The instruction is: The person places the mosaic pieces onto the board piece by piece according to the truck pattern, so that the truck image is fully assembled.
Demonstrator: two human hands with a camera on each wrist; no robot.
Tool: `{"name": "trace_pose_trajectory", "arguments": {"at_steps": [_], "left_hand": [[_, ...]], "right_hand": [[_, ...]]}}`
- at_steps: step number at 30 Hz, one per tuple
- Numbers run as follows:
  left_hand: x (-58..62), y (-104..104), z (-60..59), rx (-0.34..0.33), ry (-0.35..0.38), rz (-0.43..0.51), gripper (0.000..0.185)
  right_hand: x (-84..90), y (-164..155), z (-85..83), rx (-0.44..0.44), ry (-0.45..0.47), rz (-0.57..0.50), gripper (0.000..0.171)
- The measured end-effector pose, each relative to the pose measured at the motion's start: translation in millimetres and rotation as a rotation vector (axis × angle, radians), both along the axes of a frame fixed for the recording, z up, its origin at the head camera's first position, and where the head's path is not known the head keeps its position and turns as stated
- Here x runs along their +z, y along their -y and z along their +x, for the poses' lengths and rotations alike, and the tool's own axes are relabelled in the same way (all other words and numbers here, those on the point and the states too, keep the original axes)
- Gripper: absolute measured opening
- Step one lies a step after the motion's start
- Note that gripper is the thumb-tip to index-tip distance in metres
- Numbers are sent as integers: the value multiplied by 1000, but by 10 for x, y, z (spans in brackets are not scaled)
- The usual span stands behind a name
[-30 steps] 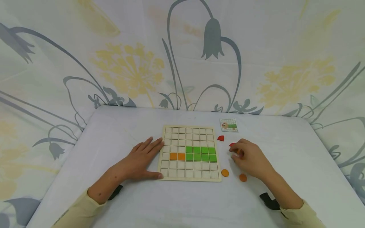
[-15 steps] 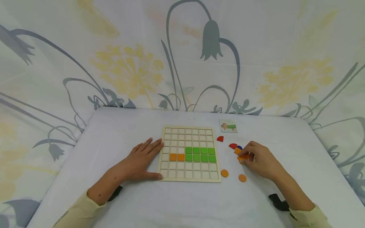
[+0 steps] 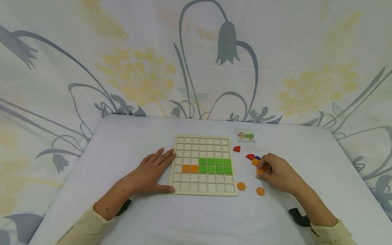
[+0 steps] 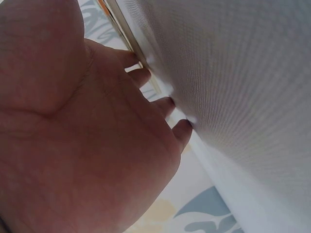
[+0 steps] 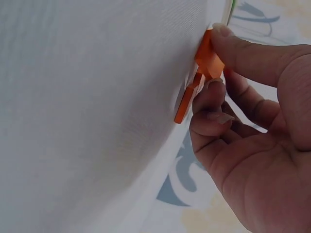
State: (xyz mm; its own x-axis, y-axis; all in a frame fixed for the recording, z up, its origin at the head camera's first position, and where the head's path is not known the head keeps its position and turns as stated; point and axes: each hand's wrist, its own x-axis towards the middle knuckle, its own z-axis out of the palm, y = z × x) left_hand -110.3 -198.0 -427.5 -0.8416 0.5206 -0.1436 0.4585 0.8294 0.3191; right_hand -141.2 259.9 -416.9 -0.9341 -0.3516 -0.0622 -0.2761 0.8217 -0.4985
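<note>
A pale wooden grid board [image 3: 202, 148] lies mid-table, with green square tiles [image 3: 215, 162] and two orange square tiles [image 3: 190, 168] set in its cells. Spread flat, my left hand [image 3: 153, 174] rests with fingertips and thumb at the board's left edge. To the right of the board, my right hand [image 3: 280, 174] pinches an orange tile [image 5: 210, 58] between thumb and fingers, close to the tabletop. Another orange piece [image 5: 183, 104] lies under those fingers in the right wrist view. Beside the hand are a blue piece [image 3: 257, 158], an orange piece [image 3: 255, 162] and a red piece [image 3: 250, 157].
A small picture card [image 3: 245, 135] lies beyond the board's right corner, with a red quarter-circle [image 3: 237, 149] below it. Two orange discs, the near one [image 3: 260, 191] and another [image 3: 241, 186], lie right of the board. A patterned curtain [image 3: 196, 61] stands behind the table.
My right hand has moved right and slightly nearer me, off the small pile, uncovering the blue and orange pieces. The left hand keeps its place on the board.
</note>
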Motion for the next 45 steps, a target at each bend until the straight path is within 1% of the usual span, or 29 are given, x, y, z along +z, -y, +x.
{"name": "trace_pose_trajectory", "arguments": {"at_steps": [8,13,17,21,26,29,34,39,45], "left_hand": [[-12,3,-13,-4,-8,-15,115],[-2,7,-17,-7,-8,-17,114],[-8,9,-20,-7,-7,-16,114],[-13,7,-18,-7,-9,-12,114],[-18,17,-12,-5,-7,-14,114],[-16,21,-6,-7,-9,-11,114],[-1,13,3,-17,-15,5,112],[-4,6,-5,-19,-11,-4,113],[-1,19,-7,-21,-14,-5,113]], "right_hand": [[76,107,29,20,8,-44,20],[153,279,21,49,7,-86,19],[179,475,-11,91,-7,-123,19],[171,694,-49,154,-10,-181,17],[139,996,-86,226,11,-247,16],[125,1169,-95,244,21,-260,16],[95,1428,-113,267,-3,-275,16],[88,1662,-140,287,-14,-295,16],[133,1926,-149,306,9,-292,7]]}}
